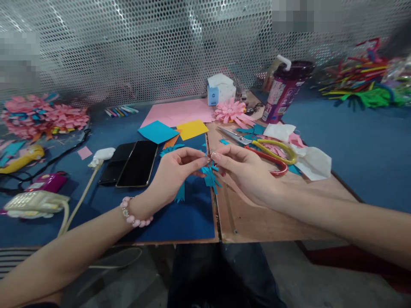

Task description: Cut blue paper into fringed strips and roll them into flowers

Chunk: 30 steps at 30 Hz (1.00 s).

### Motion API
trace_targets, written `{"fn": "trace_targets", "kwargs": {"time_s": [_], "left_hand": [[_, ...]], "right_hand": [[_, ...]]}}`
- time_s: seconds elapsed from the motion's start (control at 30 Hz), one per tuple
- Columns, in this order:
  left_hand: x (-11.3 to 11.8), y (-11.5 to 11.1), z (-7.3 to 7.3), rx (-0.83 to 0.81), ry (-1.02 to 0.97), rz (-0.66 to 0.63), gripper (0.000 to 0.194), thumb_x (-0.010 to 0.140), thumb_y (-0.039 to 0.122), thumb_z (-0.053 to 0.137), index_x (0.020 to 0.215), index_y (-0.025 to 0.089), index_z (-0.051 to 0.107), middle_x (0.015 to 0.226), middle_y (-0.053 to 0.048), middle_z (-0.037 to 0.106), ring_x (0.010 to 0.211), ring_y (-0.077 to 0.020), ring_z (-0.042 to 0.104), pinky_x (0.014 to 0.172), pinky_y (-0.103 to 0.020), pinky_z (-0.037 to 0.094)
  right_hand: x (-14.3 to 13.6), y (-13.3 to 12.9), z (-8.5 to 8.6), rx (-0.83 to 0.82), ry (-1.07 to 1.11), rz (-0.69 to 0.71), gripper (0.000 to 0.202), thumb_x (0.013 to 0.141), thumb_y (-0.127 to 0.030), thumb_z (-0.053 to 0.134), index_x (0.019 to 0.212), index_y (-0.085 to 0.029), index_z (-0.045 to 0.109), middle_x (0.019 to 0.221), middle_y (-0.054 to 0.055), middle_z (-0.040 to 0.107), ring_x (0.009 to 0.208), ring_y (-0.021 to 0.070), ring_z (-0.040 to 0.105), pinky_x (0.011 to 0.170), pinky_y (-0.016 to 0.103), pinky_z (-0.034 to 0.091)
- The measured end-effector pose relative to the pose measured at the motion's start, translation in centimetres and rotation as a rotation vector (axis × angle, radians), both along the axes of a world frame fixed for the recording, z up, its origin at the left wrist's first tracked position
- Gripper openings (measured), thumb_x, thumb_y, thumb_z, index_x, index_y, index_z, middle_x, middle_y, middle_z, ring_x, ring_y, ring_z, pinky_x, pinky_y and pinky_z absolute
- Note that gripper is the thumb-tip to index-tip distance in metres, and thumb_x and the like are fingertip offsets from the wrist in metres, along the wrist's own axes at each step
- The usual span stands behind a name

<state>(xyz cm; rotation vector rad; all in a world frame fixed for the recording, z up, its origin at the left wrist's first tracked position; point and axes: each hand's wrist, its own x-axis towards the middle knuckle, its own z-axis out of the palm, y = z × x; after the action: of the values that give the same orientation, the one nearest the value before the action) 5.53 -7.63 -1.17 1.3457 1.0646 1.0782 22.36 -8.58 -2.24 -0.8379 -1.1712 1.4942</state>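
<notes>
My left hand (181, 171) and my right hand (245, 173) meet fingertip to fingertip over the seam of the table. Each is closed in a pinch on something small between them, too small to make out. Just below the fingertips is a cut blue paper piece (210, 177) with thin strips. More fringed blue paper (171, 149) lies behind my left hand. Behind my right hand rest scissors (272, 149) with yellow and red handles, their blades pointing left. A pink paper flower (231, 112) sits farther back.
Pink sheet (180, 112), blue sheet (158, 131) and yellow sheet (192, 129) lie at the back. A dark phone (137, 164) is left, a purple cup (285, 92) back right, crumpled tissue (313, 162) right. A telephone (37, 203) stands far left, before a perforated metal panel (160, 51).
</notes>
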Motion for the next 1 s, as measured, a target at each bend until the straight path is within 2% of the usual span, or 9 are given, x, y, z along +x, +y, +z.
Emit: {"fn": "trace_targets", "kwargs": {"time_s": [0.4,0.53,0.57,0.63,0.73,0.8,0.9,1.0], "left_hand": [[0.3,-0.2,-0.7,-0.015,-0.055,0.005,0.025,0.067,0.030,0.077,0.082,0.015,0.064,0.080,-0.002,0.065,0.074,-0.0139,0.063,0.064,-0.028,0.058],[0.4,-0.2,-0.3,0.023,-0.033,0.018,0.025,0.067,0.030,0.077,0.083,0.015,0.064,0.079,-0.003,0.067,0.074,-0.0149,0.064,0.064,-0.027,0.058],[0.3,-0.1,0.0,0.041,-0.024,0.025,0.026,0.067,0.030,0.077,0.083,0.014,0.064,0.080,-0.004,0.067,0.075,-0.0154,0.064,0.064,-0.027,0.058],[-0.2,0.0,0.6,0.076,0.006,0.036,0.028,0.068,0.032,0.077,0.085,0.014,0.065,0.084,-0.006,0.069,0.079,-0.0169,0.065,0.063,-0.026,0.057],[-1.7,0.1,1.5,0.089,0.089,0.052,0.034,0.069,0.034,0.076,0.094,0.014,0.065,0.089,-0.008,0.070,0.084,-0.0193,0.067,0.059,-0.024,0.055],[-3.3,-0.1,1.8,0.058,0.157,0.063,0.037,0.071,0.036,0.075,0.099,0.014,0.065,0.090,-0.009,0.071,0.085,-0.0201,0.068,0.057,-0.022,0.054],[-5.9,-0.8,1.7,-0.038,0.241,0.075,0.042,0.073,0.037,0.074,0.107,0.014,0.063,0.092,-0.011,0.073,0.088,-0.0218,0.069,0.056,-0.022,0.053],[-8.1,-1.6,1.4,-0.137,0.314,0.087,0.046,0.075,0.038,0.072,0.113,0.016,0.061,0.096,-0.011,0.073,0.088,-0.0217,0.069,0.056,-0.022,0.053]], "right_hand": [[-0.8,0.0,-1.1,-0.008,0.033,-0.033,0.027,0.075,-0.039,0.072,0.080,-0.018,0.056,0.067,-0.004,0.050,0.059,0.0085,0.046,0.054,0.024,0.037],[0.1,0.8,-0.8,0.059,-0.077,0.030,0.026,0.084,-0.042,0.062,0.089,-0.017,0.058,0.078,0.000,0.055,0.068,0.0113,0.051,0.061,0.027,0.042],[0.7,1.1,-0.6,0.128,-0.158,0.036,0.026,0.086,-0.042,0.058,0.096,-0.017,0.058,0.083,0.002,0.057,0.072,0.0124,0.052,0.063,0.028,0.043],[2.0,1.9,0.0,0.400,-0.434,0.035,0.026,0.089,-0.036,0.054,0.109,-0.018,0.057,0.094,0.005,0.059,0.080,0.0145,0.054,0.070,0.031,0.045],[3.9,3.0,0.5,1.031,-0.847,0.103,0.020,0.088,-0.024,0.055,0.106,-0.018,0.062,0.100,0.008,0.059,0.095,0.0194,0.052,0.085,0.038,0.043],[4.8,3.3,0.5,1.317,-1.037,0.185,0.021,0.090,-0.021,0.052,0.108,-0.017,0.063,0.101,0.010,0.059,0.096,0.0206,0.050,0.085,0.040,0.043],[5.2,3.3,0.1,1.570,-1.228,0.277,0.028,0.095,-0.017,0.044,0.118,-0.015,0.059,0.100,0.010,0.059,0.095,0.0212,0.049,0.079,0.038,0.044],[5.0,3.2,-0.3,1.763,-1.306,0.276,0.033,0.095,-0.011,0.040,0.124,-0.014,0.054,0.096,0.008,0.060,0.094,0.0211,0.051,0.078,0.037,0.044]]}}
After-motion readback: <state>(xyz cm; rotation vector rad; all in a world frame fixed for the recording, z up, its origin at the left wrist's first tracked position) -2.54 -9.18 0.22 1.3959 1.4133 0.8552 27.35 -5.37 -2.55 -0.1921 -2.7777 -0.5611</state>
